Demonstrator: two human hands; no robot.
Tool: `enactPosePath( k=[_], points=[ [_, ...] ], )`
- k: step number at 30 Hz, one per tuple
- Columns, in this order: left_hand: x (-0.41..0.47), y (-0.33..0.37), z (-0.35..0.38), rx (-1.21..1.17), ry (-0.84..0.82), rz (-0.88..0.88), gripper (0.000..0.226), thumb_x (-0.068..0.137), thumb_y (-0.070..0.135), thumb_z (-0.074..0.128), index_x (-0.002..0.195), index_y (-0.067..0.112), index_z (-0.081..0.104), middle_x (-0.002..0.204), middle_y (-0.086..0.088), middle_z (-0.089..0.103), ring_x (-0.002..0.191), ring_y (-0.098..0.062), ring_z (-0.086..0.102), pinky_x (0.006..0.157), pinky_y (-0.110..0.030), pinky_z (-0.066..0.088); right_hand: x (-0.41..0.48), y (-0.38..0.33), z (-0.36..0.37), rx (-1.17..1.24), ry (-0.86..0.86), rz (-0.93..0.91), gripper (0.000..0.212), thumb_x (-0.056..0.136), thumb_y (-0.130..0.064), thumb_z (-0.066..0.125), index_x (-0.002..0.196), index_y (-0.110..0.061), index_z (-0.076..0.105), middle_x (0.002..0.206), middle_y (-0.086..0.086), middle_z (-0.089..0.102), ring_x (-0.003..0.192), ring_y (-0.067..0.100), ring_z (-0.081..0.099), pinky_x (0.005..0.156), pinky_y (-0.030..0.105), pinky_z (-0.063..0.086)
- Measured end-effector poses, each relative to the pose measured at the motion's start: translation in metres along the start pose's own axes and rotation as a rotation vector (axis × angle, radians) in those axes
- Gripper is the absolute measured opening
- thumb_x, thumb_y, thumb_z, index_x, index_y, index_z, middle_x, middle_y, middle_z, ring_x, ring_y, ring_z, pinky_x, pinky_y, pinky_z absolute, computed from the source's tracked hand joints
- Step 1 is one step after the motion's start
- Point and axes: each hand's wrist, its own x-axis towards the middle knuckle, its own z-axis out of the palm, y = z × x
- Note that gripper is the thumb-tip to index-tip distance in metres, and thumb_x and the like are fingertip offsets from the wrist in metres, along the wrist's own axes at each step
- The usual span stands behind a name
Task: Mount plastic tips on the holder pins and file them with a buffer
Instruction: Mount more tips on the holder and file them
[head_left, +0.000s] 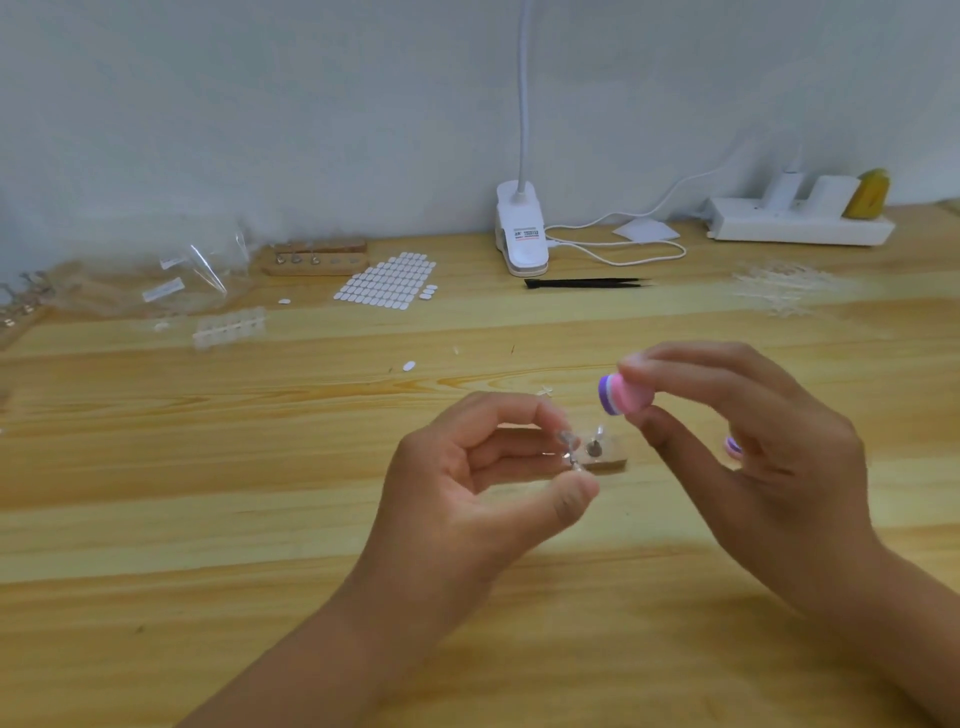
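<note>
Left hand (483, 467), seen from the head camera, pinches a holder pin (569, 449) between thumb and forefinger, just above the wooden block (605, 462) (its clear tip is too blurred for me to confirm). Right hand (737, 441) pinches the buffer (621, 396) up and right of the pin, near but apart, purple end facing left. Nothing lies between them. The tweezers (587, 283) and lamp clip (522, 234) sit well behind.

White clip lamp (521, 234) and power strip (800, 226) along the wall (311, 104), black tweezers (587, 283) near the lamp
</note>
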Motion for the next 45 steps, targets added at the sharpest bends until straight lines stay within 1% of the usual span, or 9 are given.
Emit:
enactPosePath(
  k=[4,6,17,21,28,33,37,41,45],
  points=[
    [-0.004,0.001,0.004,0.115,0.088,0.09,0.031,0.064,0.003,0.082,0.09,0.019,0.074,0.087,0.001,0.077,0.081,-0.015,0.074,0.075,-0.019,0.055,-0.005,-0.012,0.003,0.087,-0.095,-0.106,0.028,0.092,0.001,0.067,0.118,-0.01,0.066,0.115,0.005,0.067,0.108,0.014,0.066,0.093,0.024,0.05],
    [-0.006,0.003,0.007,0.16,0.097,0.123,0.034,0.066,-0.002,0.08,0.09,0.022,0.075,0.082,0.003,0.077,0.077,-0.013,0.075,0.072,-0.017,0.056,-0.007,-0.013,0.006,0.058,-0.135,-0.156,0.033,0.089,0.006,0.066,0.119,-0.009,0.066,0.115,0.005,0.066,0.107,0.017,0.066,0.091,0.027,0.051],
    [-0.008,0.009,0.009,0.366,0.152,0.142,0.031,0.063,0.007,0.083,0.086,0.026,0.078,0.078,0.01,0.075,0.073,-0.007,0.073,0.071,-0.017,0.056,-0.005,-0.005,0.005,0.018,-0.153,-0.142,0.031,0.089,0.004,0.066,0.117,-0.01,0.067,0.112,0.004,0.066,0.104,0.019,0.066,0.087,0.031,0.053],
    [-0.009,0.01,0.008,0.408,0.135,0.188,0.033,0.063,0.005,0.081,0.089,0.026,0.077,0.079,0.011,0.075,0.073,-0.006,0.073,0.071,-0.014,0.054,-0.007,-0.011,0.01,0.034,-0.204,-0.211,0.032,0.091,0.009,0.062,0.117,-0.008,0.068,0.114,0.004,0.066,0.107,0.02,0.064,0.094,0.026,0.047],
    [-0.008,0.01,0.007,0.393,0.142,0.144,0.019,0.061,0.009,0.083,0.074,0.022,0.076,0.07,0.005,0.073,0.066,-0.01,0.072,0.067,-0.017,0.055,-0.004,-0.004,0.005,-0.045,-0.184,-0.153,0.03,0.09,0.006,0.063,0.116,-0.007,0.071,0.112,0.004,0.066,0.106,0.019,0.063,0.093,0.025,0.047],
    [-0.007,0.009,0.008,0.362,0.159,0.126,0.027,0.062,0.01,0.083,0.081,0.028,0.077,0.074,0.009,0.075,0.069,-0.008,0.073,0.068,-0.016,0.055,-0.002,-0.007,0.001,-0.002,-0.099,-0.115,0.031,0.09,0.004,0.065,0.116,-0.014,0.068,0.114,0.001,0.065,0.108,0.015,0.064,0.093,0.027,0.05],
    [-0.008,0.01,0.01,0.371,0.126,0.183,0.037,0.065,0.005,0.081,0.091,0.031,0.078,0.084,0.013,0.076,0.076,-0.006,0.074,0.072,-0.014,0.055,-0.009,-0.012,0.007,-0.011,-0.211,-0.243,0.035,0.085,0.013,0.066,0.116,-0.004,0.071,0.116,0.007,0.066,0.11,0.02,0.061,0.097,0.025,0.045],
    [-0.008,0.008,0.011,0.359,0.153,0.133,0.032,0.062,0.012,0.08,0.086,0.034,0.078,0.078,0.01,0.075,0.07,-0.009,0.073,0.069,-0.017,0.056,-0.004,-0.003,0.0,-0.029,-0.221,-0.194,0.03,0.09,0.01,0.063,0.115,-0.005,0.072,0.112,0.008,0.067,0.106,0.022,0.064,0.094,0.025,0.048],
    [-0.008,0.009,0.01,0.328,0.138,0.113,0.031,0.063,0.01,0.081,0.085,0.03,0.079,0.077,0.007,0.076,0.069,-0.011,0.073,0.068,-0.018,0.056,-0.003,-0.002,0.001,0.001,-0.227,-0.211,0.026,0.093,0.004,0.064,0.115,-0.006,0.071,0.111,0.007,0.068,0.105,0.022,0.066,0.09,0.029,0.051]
  ],
)
